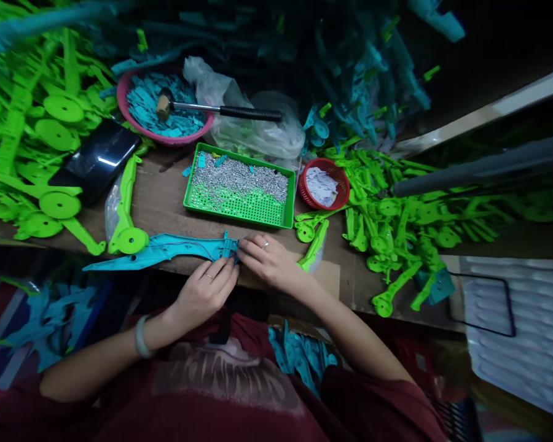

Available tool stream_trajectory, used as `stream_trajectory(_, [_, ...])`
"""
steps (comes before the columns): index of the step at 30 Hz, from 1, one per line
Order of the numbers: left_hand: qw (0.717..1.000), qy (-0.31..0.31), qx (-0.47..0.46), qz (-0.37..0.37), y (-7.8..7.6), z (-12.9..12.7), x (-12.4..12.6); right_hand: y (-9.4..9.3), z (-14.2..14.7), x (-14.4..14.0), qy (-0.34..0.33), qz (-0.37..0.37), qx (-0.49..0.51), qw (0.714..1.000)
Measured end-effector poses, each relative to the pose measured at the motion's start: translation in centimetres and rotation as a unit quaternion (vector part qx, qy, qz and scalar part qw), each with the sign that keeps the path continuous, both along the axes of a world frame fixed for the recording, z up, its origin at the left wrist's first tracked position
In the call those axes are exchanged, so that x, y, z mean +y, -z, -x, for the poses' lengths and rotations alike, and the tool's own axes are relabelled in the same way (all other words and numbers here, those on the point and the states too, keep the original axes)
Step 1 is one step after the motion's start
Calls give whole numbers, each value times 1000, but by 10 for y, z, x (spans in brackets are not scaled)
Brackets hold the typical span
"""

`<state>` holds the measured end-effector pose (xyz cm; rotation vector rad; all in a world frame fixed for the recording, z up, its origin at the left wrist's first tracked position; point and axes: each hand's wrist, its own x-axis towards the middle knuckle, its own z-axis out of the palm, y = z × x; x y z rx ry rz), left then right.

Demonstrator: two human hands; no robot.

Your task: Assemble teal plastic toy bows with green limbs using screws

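A long blue plastic toy shell half [177, 247] lies along the table's front edge, its pointed end to the left and a thin wire running inside it. My left hand [212, 285] grips the near side of its right end, fingers curled. Across from it, my right hand [271, 264] has its fingers bent over the same end, pressing on it. Whatever small piece is between the fingertips is hidden. A green plastic part with a round disc [129, 240] overlaps the shell's left portion. Another green part [314, 247] lies just right of my right hand.
Behind my hands stands a green tray [239, 215] of small screws. A red basket [323, 202] holds white pieces; a pink bowl [175, 141] holds blue pieces, with a hammer [221, 110] across it. A dark phone [99, 159] lies left. Green parts [396, 227] pile on both sides.
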<state>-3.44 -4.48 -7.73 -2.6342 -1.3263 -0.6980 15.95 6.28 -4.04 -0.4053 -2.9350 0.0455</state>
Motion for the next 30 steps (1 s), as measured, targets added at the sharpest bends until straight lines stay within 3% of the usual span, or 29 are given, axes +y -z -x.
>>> stream_trajectory(3, [999,-24,-26,0,2,1,2,0,-4,5,-11,-4,-27,1000])
stream_trajectory(6, [998,-54,-27,1,4,1,4,-2,-2,11,15,38,-48,998])
stream_trajectory(10, [999,-43,-33,5,5,1,3,-5,9,15,53,75,-67,993])
stream_trajectory(15, [995,-75,-48,49,-3,4,5,-6,12,10,68,78,-81,991])
stream_trajectory(18, [995,-68,-12,76,-8,3,6,-8,8,5,51,68,-87,993])
stream_trajectory(21, [998,-53,24,23,-8,-1,1,-10,2,0,39,54,-79,995])
stream_trajectory(23, [997,-75,28,8,-7,-6,-5,-10,-1,-3,38,37,-74,996])
stream_trajectory(27, [985,-148,62,55,-11,-20,-15,-10,4,-10,46,7,-65,997])
stream_trajectory(30, [977,-161,113,84,-19,-31,-21,-15,18,-11,39,17,-23,999])
